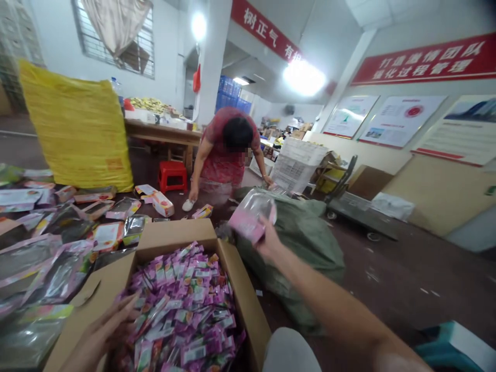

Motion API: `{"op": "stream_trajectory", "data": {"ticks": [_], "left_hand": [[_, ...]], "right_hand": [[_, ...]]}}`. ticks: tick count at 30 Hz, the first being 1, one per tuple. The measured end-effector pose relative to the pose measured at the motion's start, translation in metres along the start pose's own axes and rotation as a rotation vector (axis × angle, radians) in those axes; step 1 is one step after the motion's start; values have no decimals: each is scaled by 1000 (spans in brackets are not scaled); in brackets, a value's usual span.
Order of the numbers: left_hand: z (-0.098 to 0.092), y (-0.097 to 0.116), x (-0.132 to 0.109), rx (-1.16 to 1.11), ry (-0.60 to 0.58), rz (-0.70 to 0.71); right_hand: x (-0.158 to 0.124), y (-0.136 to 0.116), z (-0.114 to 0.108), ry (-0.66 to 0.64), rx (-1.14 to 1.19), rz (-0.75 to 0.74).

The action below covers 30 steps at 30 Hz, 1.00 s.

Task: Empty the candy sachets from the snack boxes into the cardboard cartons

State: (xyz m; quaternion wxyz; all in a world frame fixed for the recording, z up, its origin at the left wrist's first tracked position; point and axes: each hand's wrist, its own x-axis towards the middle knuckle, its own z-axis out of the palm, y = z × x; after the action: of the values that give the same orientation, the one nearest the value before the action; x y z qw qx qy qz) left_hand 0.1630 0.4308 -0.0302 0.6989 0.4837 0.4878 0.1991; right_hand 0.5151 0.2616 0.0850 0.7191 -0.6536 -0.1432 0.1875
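My right hand [269,242] is closed around the edge of a pink package with a clear plastic window [250,217]. It holds the package above a dark green sack [310,248], blurred by motion. My left hand [110,323], fingers stretched out, is over the left side of an open cardboard box [248,294]. Inside the box lies a heap of small purple sachets [189,305]. The left fingertips are close to the sachets; whether they touch is hard to see.
Many windowed packages [70,268] cover the floor at left, near a yellow wrapped stack [77,129]. Ahead, another person [228,150] bends over beside the sack. A red stool [172,175] stands behind, a flatbed trolley [360,212] at right, a teal-and-white object [457,346] lower right.
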Motion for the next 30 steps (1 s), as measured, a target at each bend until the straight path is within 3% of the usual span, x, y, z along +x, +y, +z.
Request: {"op": "stream_trajectory", "data": {"ticks": [3,5,6,8,11,12,13,15,17,19,20,23,26,30], "left_hand": [[-3,-10,13,16,-104,-42],[1,-9,11,1,-72,-47],[3,-5,6,-8,-26,-38],[2,9,-11,-31,33,-24],[-24,40,-34,-215,68,27],[-41,49,-36,-321,94,77],[-62,56,-35,-378,145,156],[-112,58,-24,-353,378,276],[-163,41,-8,-110,691,290],[-200,9,14,335,874,125],[-212,-11,27,580,868,3],[-225,-73,67,1096,629,-281],[-226,-127,101,1219,499,-366],[-244,-176,133,1280,387,-403]], "right_hand": [[64,-74,-16,197,-183,18],[83,-92,-18,211,-348,-12],[82,-86,-15,174,-435,-31],[60,-48,-1,16,-598,-58],[-12,52,21,-375,-761,-61],[-38,88,25,-525,-826,-80],[-62,122,28,-722,-1036,-186],[-97,185,33,-906,-1393,-185],[-117,234,43,-963,-1648,-126],[-123,269,55,-957,-1780,-106],[-123,281,59,-947,-1817,-127],[-117,300,61,-916,-1881,-171],[-112,308,51,-894,-1931,-194],[-111,315,41,-889,-1965,-257]]}}
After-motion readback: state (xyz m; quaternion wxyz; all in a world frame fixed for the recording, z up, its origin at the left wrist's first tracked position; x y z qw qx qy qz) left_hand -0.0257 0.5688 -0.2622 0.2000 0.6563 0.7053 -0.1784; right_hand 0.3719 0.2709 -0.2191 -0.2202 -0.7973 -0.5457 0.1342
